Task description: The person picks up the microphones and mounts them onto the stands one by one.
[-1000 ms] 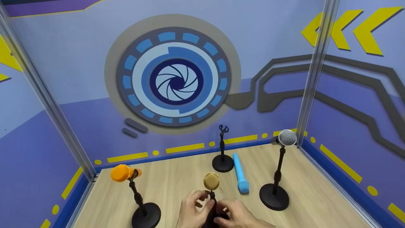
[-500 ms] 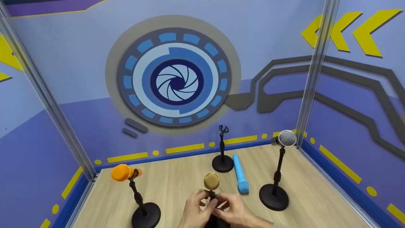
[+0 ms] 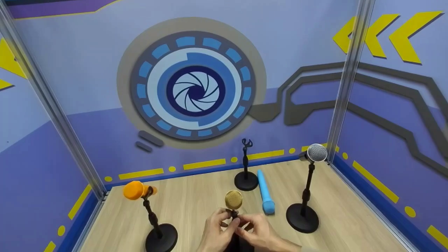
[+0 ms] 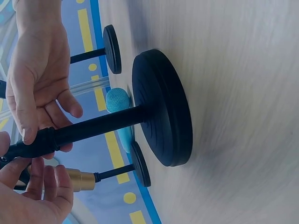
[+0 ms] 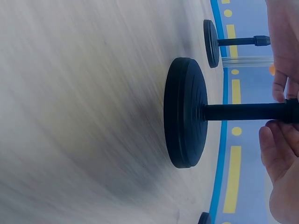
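head view showed a pale wood-grain table (image 3: 199, 206) boxed in by printed walls (image 3: 297, 35), light blue above and purple below, with metal posts (image 3: 353, 77) at the back corners. a big round emblem (image 3: 196, 89) filled the middle of the back wall; yellow arrows (image 3: 404, 38) and dark grey lines (image 3: 322, 65) marked the right. yellow dashes (image 3: 204, 163) ran low, just above a blue strip (image 3: 203, 171) where wall met table.

near the front, in the middle of the table, a black stand (image 4: 103, 124) stood upright, and the gold microphone (image 3: 233, 199) was at its top. the left hand (image 3: 217, 231) pinched the upper part of that stand between thumb and fingers, and the right hand (image 3: 260, 231) held it from the other side, its fingers curled narrowly at the stem. how the microphone sat in its clip was hidden behind the fingers.

to the left, an orange microphone (image 3: 134, 190) was clipped on a stand; to the right, a silver microphone (image 3: 317, 153) sat on another. further back stood a stand with a forked clip (image 3: 246, 162), and a blue microphone (image 3: 266, 196) lay on the wood just beside its base. both wrist views showed the grain blurred in places, with soft shadows near the round black base (image 5: 187, 112).
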Demonstrator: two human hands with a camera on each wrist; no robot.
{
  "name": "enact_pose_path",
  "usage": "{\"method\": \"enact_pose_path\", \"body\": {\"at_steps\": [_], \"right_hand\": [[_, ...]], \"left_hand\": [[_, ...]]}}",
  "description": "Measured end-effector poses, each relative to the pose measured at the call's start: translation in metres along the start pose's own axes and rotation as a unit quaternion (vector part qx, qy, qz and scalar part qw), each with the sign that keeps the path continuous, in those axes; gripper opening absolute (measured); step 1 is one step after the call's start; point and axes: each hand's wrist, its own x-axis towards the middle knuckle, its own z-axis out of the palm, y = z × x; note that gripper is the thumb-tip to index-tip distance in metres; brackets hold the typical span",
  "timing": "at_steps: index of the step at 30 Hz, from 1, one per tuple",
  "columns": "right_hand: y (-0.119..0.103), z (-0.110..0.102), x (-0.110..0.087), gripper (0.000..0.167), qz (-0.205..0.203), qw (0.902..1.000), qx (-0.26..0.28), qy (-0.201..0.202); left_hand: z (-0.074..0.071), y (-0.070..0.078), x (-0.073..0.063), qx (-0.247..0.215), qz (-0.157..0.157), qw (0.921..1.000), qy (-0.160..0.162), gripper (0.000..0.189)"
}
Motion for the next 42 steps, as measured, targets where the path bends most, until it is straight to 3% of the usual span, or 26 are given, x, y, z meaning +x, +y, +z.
{"method": "enact_pose_path", "body": {"at_steps": [22,30,33,42], "right_hand": [[0.001,0.001,0.001,0.019,0.007,1.0,-0.002,-0.004],[0.006,0.004,0.003,0.022,-0.038,0.9989,-0.022,0.013],[0.006,0.004,0.003,0.022,-0.042,0.9988,-0.023,0.012],[0.002,0.002,0.002,0.019,0.004,1.0,0.002,-0.003]], "left_hand": [[-0.007,0.017,0.01,-0.04,0.031,0.9987,-0.002,0.012],[-0.012,0.021,0.013,-0.035,0.046,0.9983,-0.004,0.014],[-0.013,0.022,0.014,-0.036,0.037,0.9987,0.0,0.013],[-0.013,0.023,0.017,-0.067,-0.023,0.9974,0.009,0.003]]}}
